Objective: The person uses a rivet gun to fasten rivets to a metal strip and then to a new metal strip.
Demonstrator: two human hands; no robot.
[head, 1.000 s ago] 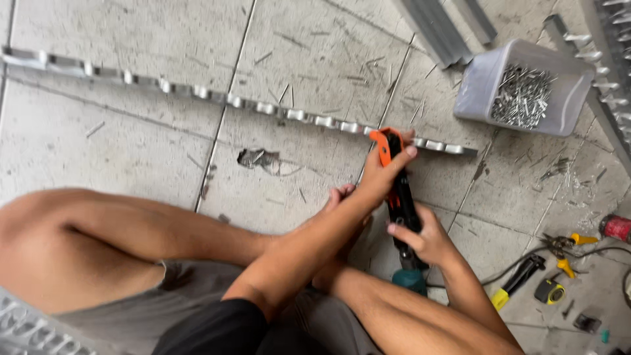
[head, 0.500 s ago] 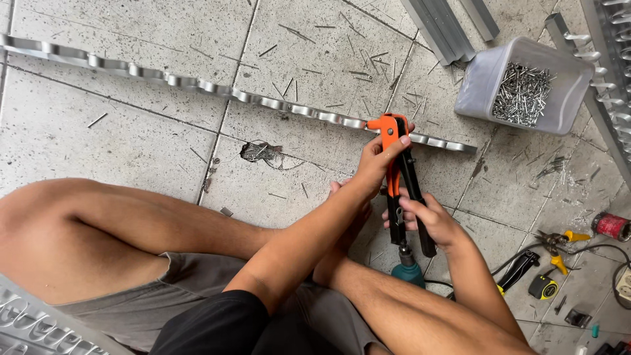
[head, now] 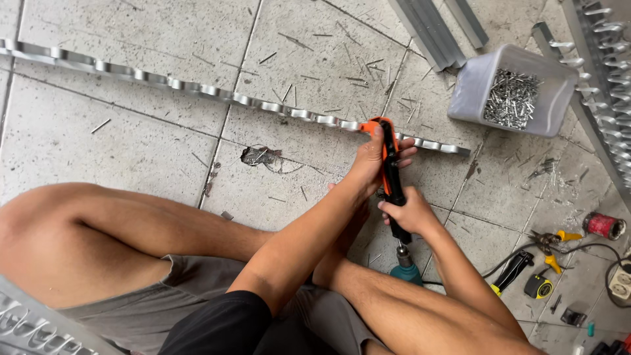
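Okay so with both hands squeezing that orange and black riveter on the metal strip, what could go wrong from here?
The left hand wraps the head of the riveter right over the metal strip, so fingers could get pinched or cut on its stamped edges if the tool slips. The right hand grips the lower handles close to the drill between the legs, which could be knocked. Loose metal pins litter the tiled floor near bare legs, and the tub of rivets nearby could tip.

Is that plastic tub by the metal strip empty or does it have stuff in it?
Not empty: the tub stands upright, holding a pile of small metal rivets.
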